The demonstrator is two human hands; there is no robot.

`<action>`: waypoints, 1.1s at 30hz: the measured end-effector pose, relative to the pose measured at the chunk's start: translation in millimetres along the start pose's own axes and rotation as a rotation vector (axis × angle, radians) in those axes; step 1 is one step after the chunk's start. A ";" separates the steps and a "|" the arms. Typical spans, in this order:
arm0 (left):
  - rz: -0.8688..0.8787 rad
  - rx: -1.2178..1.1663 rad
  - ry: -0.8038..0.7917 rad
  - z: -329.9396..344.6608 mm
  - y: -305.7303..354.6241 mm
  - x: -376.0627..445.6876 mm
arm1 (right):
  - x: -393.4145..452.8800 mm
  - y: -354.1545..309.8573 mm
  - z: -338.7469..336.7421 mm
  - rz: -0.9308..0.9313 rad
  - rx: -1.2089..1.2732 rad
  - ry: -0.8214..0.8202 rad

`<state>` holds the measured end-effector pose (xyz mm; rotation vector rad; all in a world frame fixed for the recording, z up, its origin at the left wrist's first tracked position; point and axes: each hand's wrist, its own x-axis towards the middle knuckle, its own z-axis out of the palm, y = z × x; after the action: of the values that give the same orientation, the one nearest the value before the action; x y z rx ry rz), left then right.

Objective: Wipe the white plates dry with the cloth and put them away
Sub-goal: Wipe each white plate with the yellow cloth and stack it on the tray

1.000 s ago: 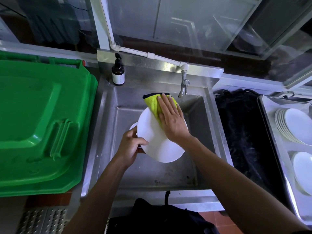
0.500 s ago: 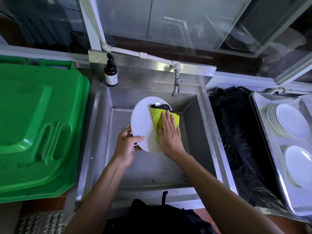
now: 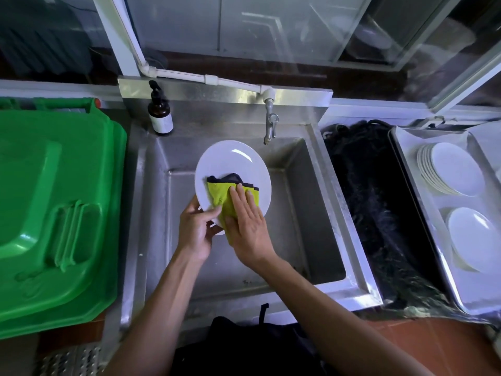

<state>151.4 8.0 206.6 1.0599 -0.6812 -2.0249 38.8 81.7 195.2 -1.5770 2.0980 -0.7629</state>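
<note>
I have my left hand (image 3: 196, 229) pinching the near rim of the white plate (image 3: 233, 169), thumb lying on its face and the other fingers curled underneath, where I cannot see them. My right hand (image 3: 248, 229) lies flat, fingers straight and close together, pressing the yellow-green cloth (image 3: 221, 192) with its dark edging onto the lower half of the plate's face. The plate hangs in the air over the steel sink basin (image 3: 303, 213), touching nothing but my hands.

What worries me is that grip: one hand on one edge carries the whole plate. If I press too hard with the cloth away from that edge, or if the rim is still wet, I judge the plate could lever out of my fingers and drop into the basin. The tap (image 3: 270, 123) hangs just beyond the far rim, so a careless wipe upward might knock against it.

The plate is tilted, face turned up toward me, near rim low and far rim raised toward the tap; it looks oval in this view, its long axis running from me away toward the back wall.

Farther right, a tray (image 3: 406, 164) holds a leaning stack of plates (image 3: 450, 169) and another plate pile (image 3: 471, 237), where I judge this one belongs
</note>
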 end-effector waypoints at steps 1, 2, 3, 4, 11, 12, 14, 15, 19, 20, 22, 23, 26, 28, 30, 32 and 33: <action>0.009 -0.011 0.009 0.2 -0.9 -0.2 | 0.0 3.4 -0.4 0.030 -0.018 0.004; 0.017 -0.019 0.020 0.5 -1.6 -0.4 | 0.1 7.0 -0.7 0.066 -0.035 0.008; 0.021 -0.022 0.031 0.2 -1.7 -0.5 | 0.9 10.7 -1.4 0.102 -0.050 0.016; 0.024 -0.018 0.042 -0.3 -1.1 -0.2 | 2.3 14.1 -2.6 0.135 -0.054 0.028; 0.033 0.063 0.042 -5.2 8.9 0.6 | 20.1 17.7 -14.8 0.246 0.084 0.132; 0.035 0.074 0.031 -6.1 10.4 0.7 | 22.7 16.9 -16.8 0.258 0.110 0.143; 0.039 0.097 0.014 -8.7 13.3 1.5 | 26.8 16.1 -20.8 0.273 0.165 0.160; 0.041 0.107 0.005 -10.5 14.7 2.0 | 28.3 15.8 -22.6 0.281 0.196 0.166; 0.045 0.153 -0.034 -19.1 19.8 5.0 | 32.6 16.4 -29.5 0.315 0.292 0.182; 0.045 0.164 -0.041 -21.1 21.1 6.1 | 34.0 16.8 -31.3 0.317 0.313 0.196; 0.037 0.182 -0.039 -24.6 24.0 8.7 | 36.6 18.1 -34.9 0.326 0.351 0.228; 0.030 0.195 -0.034 -26.3 25.7 10.2 | 37.8 18.8 -36.7 0.339 0.371 0.239; 0.008 0.256 -0.039 -31.4 30.6 13.4 | 42.0 22.5 -43.7 0.360 0.419 0.259; -0.008 0.304 -0.072 -33.8 33.5 13.3 | 45.6 26.2 -50.7 0.361 0.439 0.270; -0.027 0.353 -0.105 -35.6 36.0 13.7 | 51.6 29.5 -58.1 0.370 0.445 0.252; -0.044 0.415 -0.121 -36.7 40.3 16.7 | 57.4 32.6 -64.8 0.378 0.417 0.215; -0.052 0.456 -0.132 -37.1 43.2 19.0 | 59.9 34.1 -68.0 0.376 0.400 0.197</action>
<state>191.2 -36.8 210.0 1.2112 -1.2378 -2.0470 -44.8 43.8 225.9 -0.8978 2.1154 -1.1443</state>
